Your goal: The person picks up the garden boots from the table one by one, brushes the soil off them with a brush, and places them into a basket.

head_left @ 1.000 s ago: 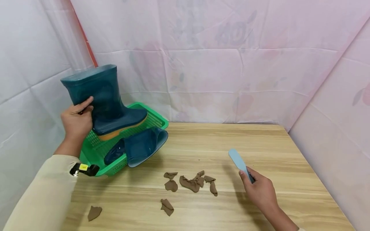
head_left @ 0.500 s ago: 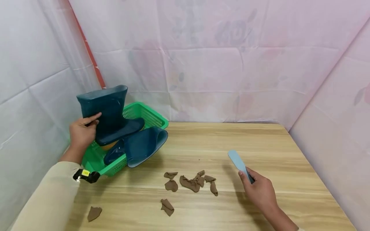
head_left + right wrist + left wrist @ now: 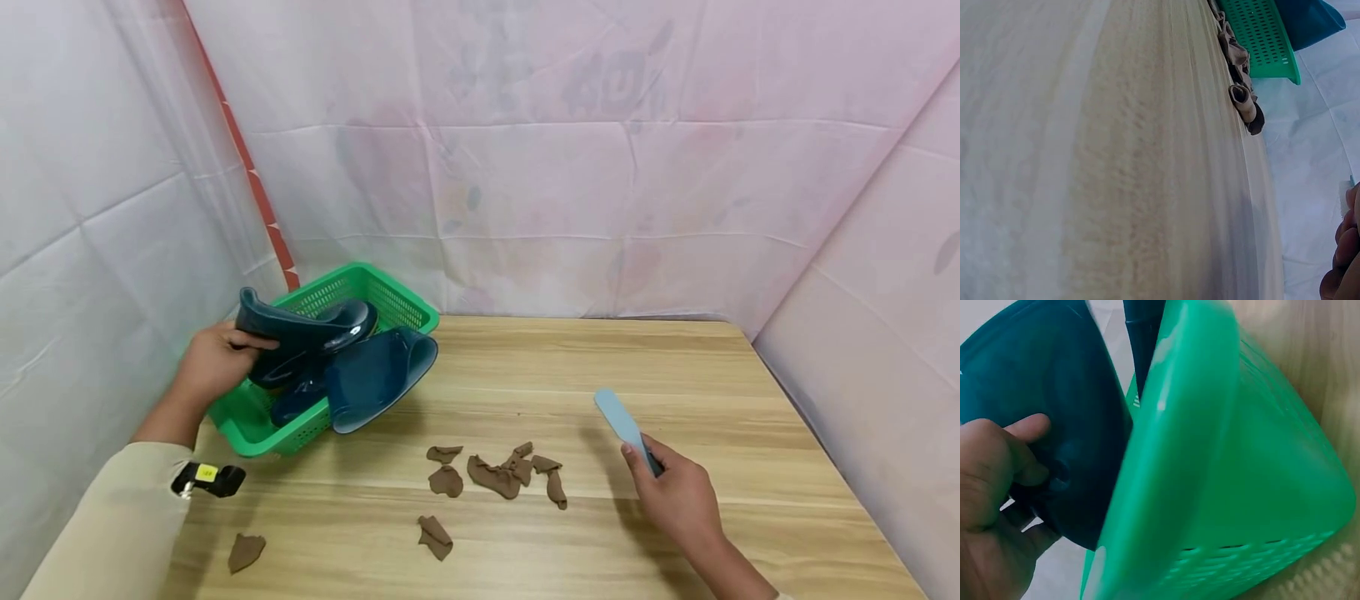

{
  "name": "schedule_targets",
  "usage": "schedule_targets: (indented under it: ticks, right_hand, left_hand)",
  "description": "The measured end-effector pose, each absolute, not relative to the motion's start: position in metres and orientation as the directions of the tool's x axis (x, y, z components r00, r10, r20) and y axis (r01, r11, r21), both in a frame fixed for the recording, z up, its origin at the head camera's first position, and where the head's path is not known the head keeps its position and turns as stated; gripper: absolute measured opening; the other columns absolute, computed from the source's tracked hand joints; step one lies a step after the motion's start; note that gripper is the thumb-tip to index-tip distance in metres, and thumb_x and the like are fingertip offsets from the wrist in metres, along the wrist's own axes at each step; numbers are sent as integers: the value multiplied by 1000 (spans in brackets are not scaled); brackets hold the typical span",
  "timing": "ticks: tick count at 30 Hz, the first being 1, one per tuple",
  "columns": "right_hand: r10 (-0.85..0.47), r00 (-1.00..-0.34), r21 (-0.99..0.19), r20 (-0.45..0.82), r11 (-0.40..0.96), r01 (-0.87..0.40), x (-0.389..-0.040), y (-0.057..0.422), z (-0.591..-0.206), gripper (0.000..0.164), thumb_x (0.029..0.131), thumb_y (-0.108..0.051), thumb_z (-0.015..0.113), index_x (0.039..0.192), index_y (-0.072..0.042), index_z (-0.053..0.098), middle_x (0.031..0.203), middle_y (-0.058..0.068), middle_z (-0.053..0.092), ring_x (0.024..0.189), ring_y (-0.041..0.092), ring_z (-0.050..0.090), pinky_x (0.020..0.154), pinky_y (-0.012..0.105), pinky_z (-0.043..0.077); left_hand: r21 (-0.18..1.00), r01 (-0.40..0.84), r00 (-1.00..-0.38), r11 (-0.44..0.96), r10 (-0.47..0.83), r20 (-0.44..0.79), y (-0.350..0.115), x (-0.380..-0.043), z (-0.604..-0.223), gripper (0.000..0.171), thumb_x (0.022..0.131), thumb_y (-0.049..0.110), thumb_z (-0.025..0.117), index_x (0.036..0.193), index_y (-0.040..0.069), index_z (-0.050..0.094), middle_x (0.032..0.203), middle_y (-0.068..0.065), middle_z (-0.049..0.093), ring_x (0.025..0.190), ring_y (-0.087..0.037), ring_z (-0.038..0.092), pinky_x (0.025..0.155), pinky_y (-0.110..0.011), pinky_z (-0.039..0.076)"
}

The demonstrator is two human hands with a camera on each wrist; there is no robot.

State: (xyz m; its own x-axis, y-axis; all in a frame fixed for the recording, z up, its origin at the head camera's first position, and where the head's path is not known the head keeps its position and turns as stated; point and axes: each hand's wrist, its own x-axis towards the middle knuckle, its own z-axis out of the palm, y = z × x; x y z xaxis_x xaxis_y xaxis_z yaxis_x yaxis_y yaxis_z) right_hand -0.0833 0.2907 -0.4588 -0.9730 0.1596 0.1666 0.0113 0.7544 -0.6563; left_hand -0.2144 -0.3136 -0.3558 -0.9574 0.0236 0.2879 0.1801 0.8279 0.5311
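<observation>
My left hand (image 3: 217, 362) grips the shaft of a dark teal rubber boot (image 3: 288, 333), which lies tilted inside a green plastic basket (image 3: 405, 300). In the left wrist view the thumb and fingers pinch the boot (image 3: 1054, 425) beside the basket's rim (image 3: 1166, 425). A second boot (image 3: 375, 375) lies on its side in the basket, its opening hanging over the right rim. On the right, my right hand (image 3: 678, 492) holds a spatula (image 3: 619, 417) with a light blue blade and dark handle, above the table. Only a few of its fingers (image 3: 1341, 256) show in the right wrist view.
Several flat brown clay-like scraps (image 3: 498, 477) lie on the wooden table (image 3: 600, 350), between the basket and the right hand. One more scrap (image 3: 246, 552) lies at the front left. Pale cloth walls (image 3: 525, 183) stand behind and at both sides.
My left hand has lowered the upright boot into the basket and tipped it over beside the other boot. The right hand and spatula have hardly moved.
</observation>
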Motion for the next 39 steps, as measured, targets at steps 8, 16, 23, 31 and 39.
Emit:
schedule_targets:
  ticks: [8,16,23,31,39]
  right_hand:
    - [155,-975,-654,159,757,13,-81,292,-459,61,104,-45,59,131,10,65,72,4,67,52,15,49,46,28,39]
    - [147,-984,-646,104,762,46,-78,296,-458,64,104,-49,57,134,7,64,64,-1,57,47,14,43,43,28,37]
    - [141,-989,-611,47,788,83,-77,299,-456,64,105,-48,56,135,7,63,61,-2,54,47,14,41,43,28,35]
    - [130,-991,-586,16,804,97,-77,308,-461,49,106,-29,59,130,13,62,102,22,71,73,23,60,59,38,51]
    - [124,-990,-529,68,846,69,-75,321,-466,45,107,-18,55,125,23,59,116,39,63,107,54,63,82,63,52]
  left_hand:
    - [641,261,-961,722,130,244,-307,-198,-344,38,101,-3,39,84,-3,73,135,-26,60,116,-22,61,54,-26,41]
    - [573,324,-945,753,233,229,-282,-185,-335,27,109,17,51,118,5,74,123,-16,69,87,-16,63,60,-25,46]
    - [569,358,-934,740,292,207,-253,-168,-322,43,112,32,45,147,9,51,134,-12,64,122,-36,59,91,-45,51]
    - [572,468,-883,674,328,336,-214,-136,-315,31,111,20,48,138,16,63,133,-1,65,123,-18,57,93,-15,40]
    - [658,618,-782,430,419,461,-188,-106,-321,32,104,-2,54,122,18,73,119,3,72,111,-8,65,89,-18,50]
